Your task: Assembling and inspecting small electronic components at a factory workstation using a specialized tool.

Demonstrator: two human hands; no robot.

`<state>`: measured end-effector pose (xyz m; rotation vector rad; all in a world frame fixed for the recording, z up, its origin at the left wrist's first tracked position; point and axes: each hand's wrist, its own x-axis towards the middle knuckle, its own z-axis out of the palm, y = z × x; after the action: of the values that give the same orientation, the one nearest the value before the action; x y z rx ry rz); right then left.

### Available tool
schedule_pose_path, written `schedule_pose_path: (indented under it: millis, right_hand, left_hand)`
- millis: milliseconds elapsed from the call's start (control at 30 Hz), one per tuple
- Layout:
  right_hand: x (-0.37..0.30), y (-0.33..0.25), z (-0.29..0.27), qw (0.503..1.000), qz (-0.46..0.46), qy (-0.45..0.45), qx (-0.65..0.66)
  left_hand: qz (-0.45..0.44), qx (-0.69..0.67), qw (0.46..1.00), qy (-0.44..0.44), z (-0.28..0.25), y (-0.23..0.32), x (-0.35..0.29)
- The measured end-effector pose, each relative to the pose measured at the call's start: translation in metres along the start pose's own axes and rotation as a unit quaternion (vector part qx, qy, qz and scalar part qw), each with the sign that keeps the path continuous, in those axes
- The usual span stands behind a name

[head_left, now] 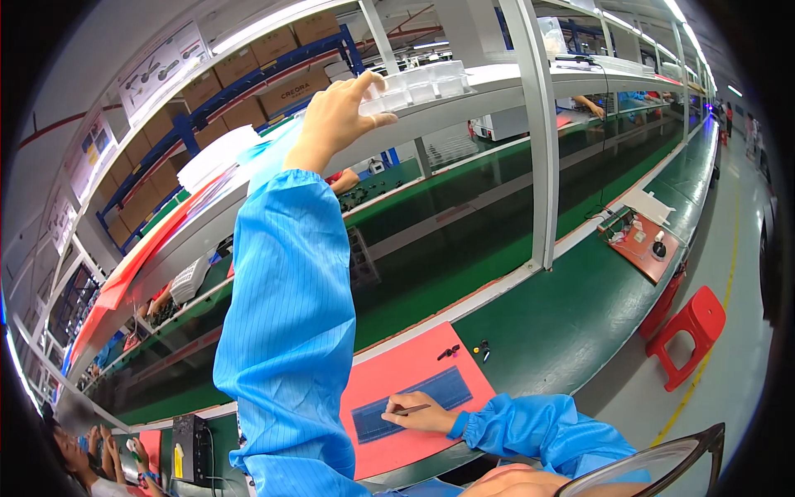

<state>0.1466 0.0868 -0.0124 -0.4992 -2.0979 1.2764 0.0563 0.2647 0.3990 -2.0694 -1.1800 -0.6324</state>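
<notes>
My left hand (338,116), at the end of a raised arm in a blue sleeve, reaches up to the overhead shelf. Its fingers and thumb are bent around the near end of a clear plastic compartment box (418,85) on that shelf. Low down, my right hand (422,416) is closed on slim dark tweezers (410,409). It rests on a dark blue rectangular mat (451,388), which lies on a pink-red sheet (422,352). Small black parts (448,353) lie at the sheet's far right corner, and several tiny black and yellow pieces (484,349) sit beside it on the green bench.
A white upright post (542,166) stands beyond the bench. The dark conveyor (464,224) runs behind it. Farther right are a brown board with parts (642,244) and a red stool (687,335). Another person (83,455) sits at lower left, near a black box (192,447).
</notes>
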Motion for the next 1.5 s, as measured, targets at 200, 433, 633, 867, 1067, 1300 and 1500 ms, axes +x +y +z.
schedule_pose_path:
  millis: [200,433,633,867,1067,1300,1500]
  right_hand:
    - [-0.001,0.004,0.003,1.000,-0.013,0.008,0.005]
    - [-0.002,0.000,0.000,1.000,-0.008,0.002,-0.002]
    - [-0.002,0.002,0.000,1.000,-0.026,0.005,0.009]
    - [-0.002,0.000,0.001,0.999,-0.028,0.007,0.018]
    - [-0.003,0.009,0.004,0.999,-0.034,0.003,0.003]
    - [-0.003,0.004,0.004,0.999,-0.034,-0.014,0.017]
    - [0.002,0.004,0.007,0.999,-0.026,0.005,0.019]
  left_hand:
    - [0.011,0.003,1.000,-0.014,0.001,-0.003,0.004]
    - [0.048,-0.010,0.997,0.053,0.013,-0.012,0.003]
    - [0.036,-0.033,0.999,-0.006,0.016,-0.009,0.007]
    - [0.052,-0.050,0.996,0.055,0.018,-0.001,0.003]
    - [-0.007,0.011,0.999,0.044,0.017,0.055,0.020]
    - [-0.006,0.134,0.980,0.148,0.036,0.069,0.033]
    - [0.051,-0.346,0.914,0.206,-0.024,0.104,0.009]
